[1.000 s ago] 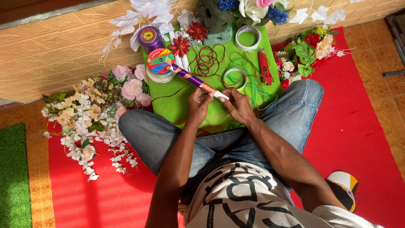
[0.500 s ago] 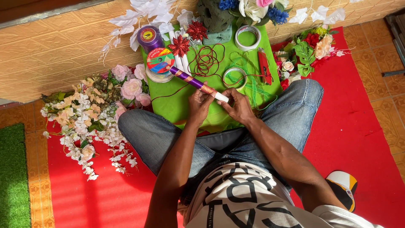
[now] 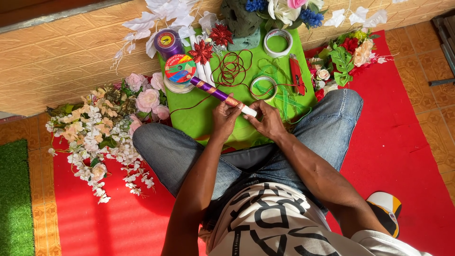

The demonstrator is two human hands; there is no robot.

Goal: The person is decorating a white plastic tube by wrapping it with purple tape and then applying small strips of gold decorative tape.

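Observation:
I sit cross-legged on a red mat with a green board (image 3: 199, 121) in front of my knees. Both hands meet over the board on a white stick partly wrapped in purple ribbon with gold marks (image 3: 215, 91). My left hand (image 3: 226, 118) grips the stick at the wrapped part. My right hand (image 3: 268, 119) pinches its bare white end. The wrapped end points up-left toward a multicoloured ribbon spool (image 3: 180, 68).
On the board lie a purple ribbon spool (image 3: 168, 41), two red star bows (image 3: 202, 51), dark red cord (image 3: 232, 68), two tape rolls (image 3: 277, 42), and a red cutter (image 3: 297, 73). Artificial flowers lie left (image 3: 102, 128) and right (image 3: 346, 57). Green turf (image 3: 14, 199) is at the left edge.
Hands and stick stay in nearly the same place; only slight finger movement on the stick.

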